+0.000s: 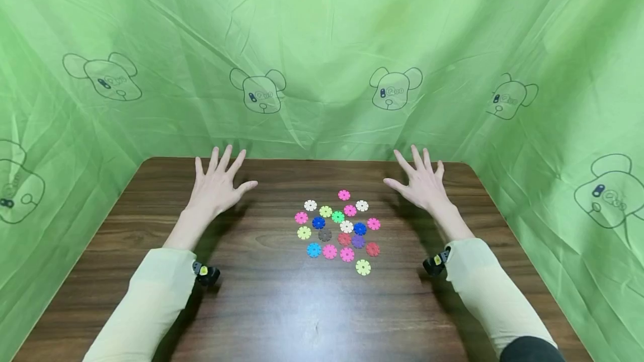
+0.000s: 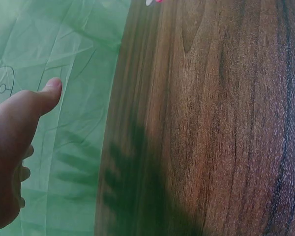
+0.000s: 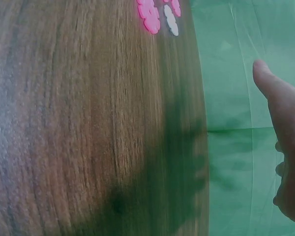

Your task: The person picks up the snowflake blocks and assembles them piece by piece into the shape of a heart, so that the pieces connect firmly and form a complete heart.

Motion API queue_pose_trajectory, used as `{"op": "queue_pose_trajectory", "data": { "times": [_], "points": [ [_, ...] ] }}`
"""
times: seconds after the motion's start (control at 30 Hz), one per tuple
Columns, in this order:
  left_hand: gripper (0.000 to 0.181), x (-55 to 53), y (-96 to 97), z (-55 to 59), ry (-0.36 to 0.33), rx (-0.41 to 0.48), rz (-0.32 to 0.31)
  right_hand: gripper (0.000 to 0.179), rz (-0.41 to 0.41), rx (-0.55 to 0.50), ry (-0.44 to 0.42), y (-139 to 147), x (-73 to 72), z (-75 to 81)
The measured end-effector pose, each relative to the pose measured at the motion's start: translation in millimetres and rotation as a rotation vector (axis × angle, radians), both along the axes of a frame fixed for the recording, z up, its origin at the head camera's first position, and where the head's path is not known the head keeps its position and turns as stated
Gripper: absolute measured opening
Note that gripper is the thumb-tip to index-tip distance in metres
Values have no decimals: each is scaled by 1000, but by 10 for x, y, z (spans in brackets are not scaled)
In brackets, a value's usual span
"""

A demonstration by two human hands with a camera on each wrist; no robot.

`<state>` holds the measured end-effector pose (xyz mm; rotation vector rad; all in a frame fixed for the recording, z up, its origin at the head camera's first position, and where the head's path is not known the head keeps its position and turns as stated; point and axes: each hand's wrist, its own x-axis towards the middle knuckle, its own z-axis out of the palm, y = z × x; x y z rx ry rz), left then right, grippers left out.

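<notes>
Several flat, notched plastic discs lie loosely grouped on the brown wooden table [image 1: 271,306], among them a green disc [image 1: 337,217], a light blue disc [image 1: 314,249], a dark grey disc [image 1: 325,234] and a purple disc [image 1: 358,241]. To the left of the group, my left hand [image 1: 213,186] is held over the table with fingers spread and nothing in it. My right hand [image 1: 422,183] is likewise spread and holds nothing, on the right side. Its nearest discs are a white disc [image 1: 361,205] and a pink disc [image 1: 374,224]. Both hands cast shadows on the wood.
A green cloth [image 1: 322,27] printed with bear-head outlines hangs behind the table and along both sides. The table's far edge [image 1: 307,159] runs just beneath the fingertips. Small black cameras [image 1: 207,275] are strapped at the wrists, over pale sleeves [image 1: 151,289].
</notes>
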<state>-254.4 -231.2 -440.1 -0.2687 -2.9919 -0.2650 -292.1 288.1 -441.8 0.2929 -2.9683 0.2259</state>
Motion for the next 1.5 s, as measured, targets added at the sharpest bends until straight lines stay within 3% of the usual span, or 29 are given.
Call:
{"op": "queue_pose_trajectory", "data": {
  "times": [0.3, 0.47, 0.77, 1.07, 1.23, 1.5],
  "points": [
    [89, 16, 25, -4, -15, 27, -7, 91, 0, -24, -19, 35, 28, -38],
    [89, 50, 103, 6, -31, 99, -11, 88, -2, -71, -41, 23, 51, -62],
    [88, 200, 436, -53, -17, 292, -88, 72, 91, -383, -97, -60, 143, -142],
    [77, 295, 741, -102, -141, 361, -94, 55, 212, -547, -169, -307, 173, -266],
    [62, 283, 889, -171, -193, 428, -131, 43, 293, -565, -257, -453, 207, -319],
    [32, 247, 1059, -321, -231, 507, -154, 34, 323, -480, -273, -557, 210, -363]
  ]
}}
